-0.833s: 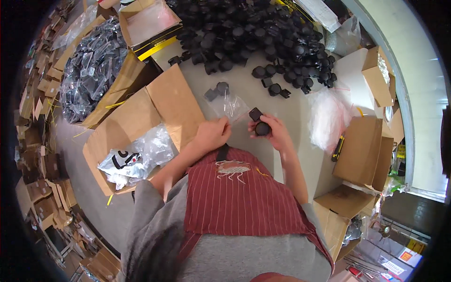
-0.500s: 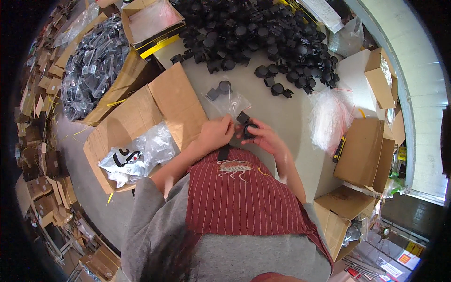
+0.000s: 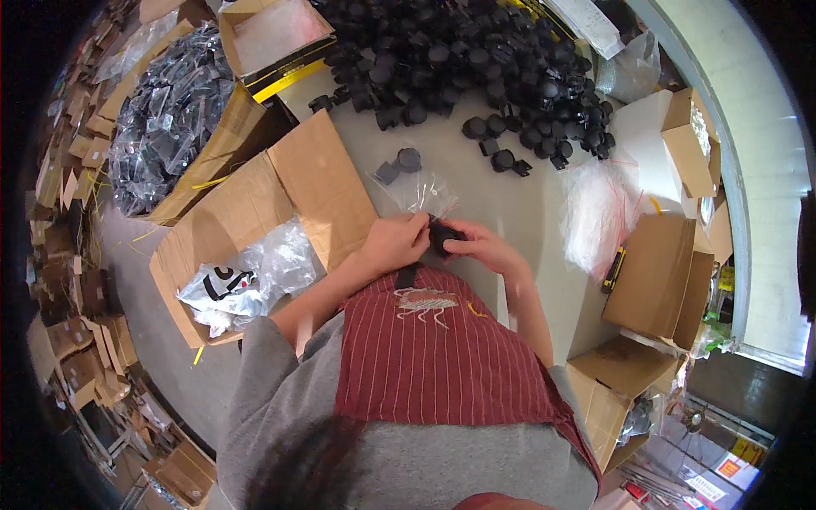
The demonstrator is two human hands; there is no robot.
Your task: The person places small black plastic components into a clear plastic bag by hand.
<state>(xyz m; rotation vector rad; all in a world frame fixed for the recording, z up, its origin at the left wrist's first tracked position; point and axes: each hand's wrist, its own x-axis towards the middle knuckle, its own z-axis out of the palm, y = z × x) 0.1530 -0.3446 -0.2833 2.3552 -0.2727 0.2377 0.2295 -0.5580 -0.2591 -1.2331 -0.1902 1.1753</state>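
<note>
Close to my apron, my left hand [image 3: 396, 241] pinches the near end of a clear plastic bag [image 3: 422, 195], fingers closed. Just right of it, my right hand [image 3: 483, 247] is wrapped around a black plastic part [image 3: 443, 239], which has a round cap and a square tab. Both hands meet at this part, and its far end reaches the bag's edge; I cannot tell whether it is inside. Another black part [image 3: 399, 165] lies at the far end of the bag; whether in or beneath it is unclear. Beyond, similar parts form a big heap [image 3: 459, 64] on the grey table [image 3: 531, 208].
Left stands an opened cardboard box [image 3: 327, 183] with crumpled plastic, beside a carton of bagged black parts [image 3: 174, 119]. Clear bags [image 3: 595, 212] are piled at the right, near a yellow-and-black cutter [image 3: 614, 268]. More cardboard boxes [image 3: 654, 276] line the right edge.
My right hand has moved slightly left and turned the black part, bringing it up against my left hand. The plastic bag has bunched up a little.
</note>
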